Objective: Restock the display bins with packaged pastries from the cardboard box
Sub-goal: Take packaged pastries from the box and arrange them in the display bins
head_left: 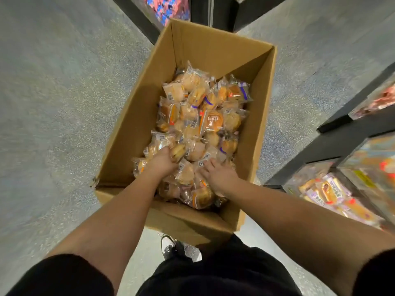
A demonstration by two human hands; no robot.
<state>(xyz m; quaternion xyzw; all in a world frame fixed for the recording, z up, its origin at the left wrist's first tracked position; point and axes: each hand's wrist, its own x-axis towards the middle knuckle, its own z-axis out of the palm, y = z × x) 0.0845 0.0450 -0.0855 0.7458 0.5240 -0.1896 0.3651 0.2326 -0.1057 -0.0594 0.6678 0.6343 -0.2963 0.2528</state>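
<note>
Both bare forearms reach from the lower corners of the frame toward its centre, black sleeves at the elbows. The left hand (pixel 160 162), just left of centre, is knuckles-up with its fingers curled downward in a grip. The right hand (pixel 218 175), slightly lower and just right of centre, lies palm-down, fingers spread and fairly straight.
</note>
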